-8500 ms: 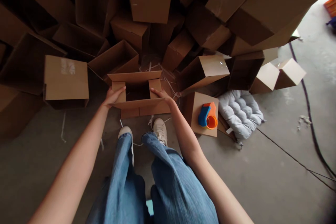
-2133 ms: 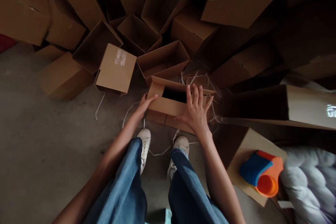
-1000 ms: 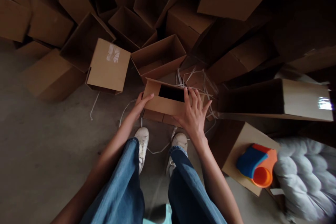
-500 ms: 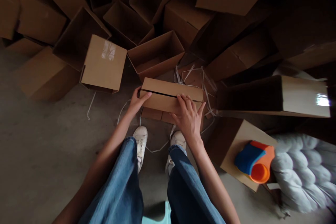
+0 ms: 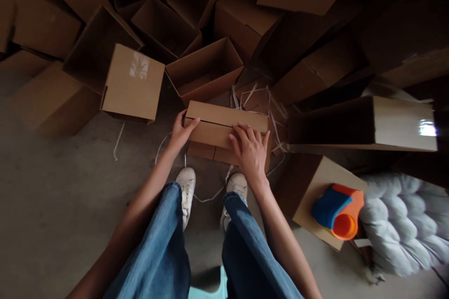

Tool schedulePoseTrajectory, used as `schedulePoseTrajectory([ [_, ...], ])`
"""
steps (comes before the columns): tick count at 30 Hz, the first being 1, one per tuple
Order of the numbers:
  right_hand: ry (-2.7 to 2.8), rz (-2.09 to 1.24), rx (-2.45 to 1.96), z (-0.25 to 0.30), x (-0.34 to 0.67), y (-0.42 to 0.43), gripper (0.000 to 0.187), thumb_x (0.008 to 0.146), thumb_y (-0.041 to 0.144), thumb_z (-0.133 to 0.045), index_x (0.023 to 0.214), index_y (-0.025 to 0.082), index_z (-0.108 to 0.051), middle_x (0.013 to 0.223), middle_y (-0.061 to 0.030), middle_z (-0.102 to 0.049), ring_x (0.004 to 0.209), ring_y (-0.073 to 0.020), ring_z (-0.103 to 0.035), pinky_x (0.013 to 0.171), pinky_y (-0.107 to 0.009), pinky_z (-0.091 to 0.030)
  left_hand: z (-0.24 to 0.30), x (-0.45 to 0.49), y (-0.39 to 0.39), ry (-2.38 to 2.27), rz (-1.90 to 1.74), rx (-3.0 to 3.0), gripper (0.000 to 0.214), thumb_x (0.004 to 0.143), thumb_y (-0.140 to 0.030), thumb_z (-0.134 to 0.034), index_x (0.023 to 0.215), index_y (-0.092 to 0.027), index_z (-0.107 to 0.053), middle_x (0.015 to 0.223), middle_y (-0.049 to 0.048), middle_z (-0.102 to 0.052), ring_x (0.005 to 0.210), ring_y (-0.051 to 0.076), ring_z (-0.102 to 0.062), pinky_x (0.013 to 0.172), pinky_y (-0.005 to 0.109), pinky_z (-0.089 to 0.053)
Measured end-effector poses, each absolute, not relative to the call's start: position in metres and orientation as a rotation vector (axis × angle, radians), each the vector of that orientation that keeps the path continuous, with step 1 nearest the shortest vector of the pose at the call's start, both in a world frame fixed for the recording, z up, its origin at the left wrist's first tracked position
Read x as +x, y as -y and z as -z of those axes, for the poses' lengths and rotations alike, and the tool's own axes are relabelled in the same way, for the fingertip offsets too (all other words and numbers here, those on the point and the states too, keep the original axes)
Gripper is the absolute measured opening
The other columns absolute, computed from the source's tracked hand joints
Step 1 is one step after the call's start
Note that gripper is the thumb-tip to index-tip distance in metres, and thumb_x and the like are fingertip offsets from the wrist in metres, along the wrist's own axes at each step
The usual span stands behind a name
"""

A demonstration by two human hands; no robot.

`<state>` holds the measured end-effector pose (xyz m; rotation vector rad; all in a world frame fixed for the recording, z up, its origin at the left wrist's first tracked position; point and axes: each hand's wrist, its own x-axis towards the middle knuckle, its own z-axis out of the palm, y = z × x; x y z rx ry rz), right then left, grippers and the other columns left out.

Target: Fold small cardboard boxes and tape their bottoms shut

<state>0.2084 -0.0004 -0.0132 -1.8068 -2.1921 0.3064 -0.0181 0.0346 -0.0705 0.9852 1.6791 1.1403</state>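
A small brown cardboard box (image 5: 217, 130) lies in front of me with its two long top flaps folded inward, a thin dark seam between them. My left hand (image 5: 183, 130) grips the box's left end, thumb on top and fingers around the side. On the right part of the top, my right hand (image 5: 250, 149) presses with bent fingertips at the seam, its outer finger toward the right end. More flat brown cardboard (image 5: 201, 150) shows just under the near side of the box. White plastic strapping (image 5: 210, 200) loops over the floor around it.
Open cardboard boxes (image 5: 210, 70) crowd the far side. A taped box (image 5: 133, 84) stands at left. At right are a long open box (image 5: 403, 124), a box carrying an orange and blue tape dispenser (image 5: 345, 210), and a grey cushion (image 5: 403, 224). My shoes (image 5: 185, 191) stand close by.
The dark gap between the flaps has narrowed. My right fingers have drawn in a little along the seam, while my left hand keeps its grip. The whole view has shifted slightly.
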Motion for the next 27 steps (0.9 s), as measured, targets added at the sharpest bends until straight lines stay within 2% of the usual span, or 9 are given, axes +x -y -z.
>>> schedulePoseTrajectory([
  [9, 2.108, -0.195, -1.79, 0.036, 0.207, 0.002, 0.04, 0.102, 0.037, -0.037, 0.131, 0.026, -0.061, 0.126, -0.0066, -0.066, 0.12, -0.0251, -0.054, 0.118, -0.06, -0.015, 0.065, -0.016, -0.037, -1.688, -1.124, 0.917, 0.061, 0.069, -0.052, -0.081, 0.119, -0.025, -0.06, 0.126, 0.0095, -0.065, 0.124, 0.029, -0.056, 0.105, 0.041, -0.045],
  [15, 2.174, -0.218, -1.805, 0.011, 0.207, -0.02, 0.039, 0.102, 0.037, -0.033, 0.114, 0.025, -0.068, 0.109, -0.0053, -0.068, 0.107, -0.0242, -0.057, 0.119, -0.058, -0.016, 0.062, -0.018, -0.04, -1.677, -1.098, 0.886, 0.06, 0.067, -0.046, -0.083, 0.117, -0.025, -0.06, 0.124, 0.0095, -0.066, 0.121, 0.029, -0.059, 0.104, 0.043, -0.046],
  [18, 2.181, -0.219, -1.782, 0.0, 0.21, -0.044, 0.042, 0.102, 0.035, -0.029, 0.125, 0.022, -0.062, 0.124, -0.0094, -0.063, 0.121, -0.0256, -0.052, 0.118, -0.056, -0.021, 0.062, -0.019, -0.041, -1.674, -1.097, 0.887, 0.061, 0.067, -0.047, -0.082, 0.119, -0.024, -0.059, 0.123, 0.0097, -0.066, 0.12, 0.029, -0.059, 0.104, 0.043, -0.046],
  [21, 2.131, -0.144, -1.791, 0.004, 0.215, -0.064, 0.046, 0.102, 0.033, -0.024, 0.135, 0.021, -0.055, 0.139, -0.0118, -0.055, 0.138, -0.0276, -0.04, 0.116, -0.057, -0.026, 0.063, -0.018, -0.042, -1.675, -1.09, 0.89, 0.062, 0.067, -0.046, -0.083, 0.119, -0.023, -0.059, 0.123, 0.0107, -0.066, 0.122, 0.03, -0.058, 0.104, 0.044, -0.045],
  [23, 2.098, -0.108, -1.831, 0.016, 0.218, -0.071, 0.049, 0.103, 0.034, -0.021, 0.139, 0.02, -0.051, 0.141, -0.0133, -0.054, 0.141, -0.0286, -0.037, 0.113, -0.058, -0.028, 0.064, -0.018, -0.042, -1.679, -1.094, 0.893, 0.06, 0.067, -0.044, -0.083, 0.118, -0.023, -0.058, 0.123, 0.0112, -0.065, 0.122, 0.03, -0.058, 0.105, 0.044, -0.045],
  [27, 2.084, -0.138, -1.916, 0.04, 0.22, -0.073, 0.054, 0.103, 0.036, -0.018, 0.14, 0.014, -0.05, 0.137, -0.0174, -0.058, 0.139, -0.0294, -0.041, 0.113, -0.058, -0.028, 0.065, -0.015, -0.041, -1.702, -1.115, 0.91, 0.059, 0.067, -0.041, -0.082, 0.117, -0.023, -0.057, 0.125, 0.0111, -0.064, 0.122, 0.03, -0.058, 0.104, 0.044, -0.046],
])
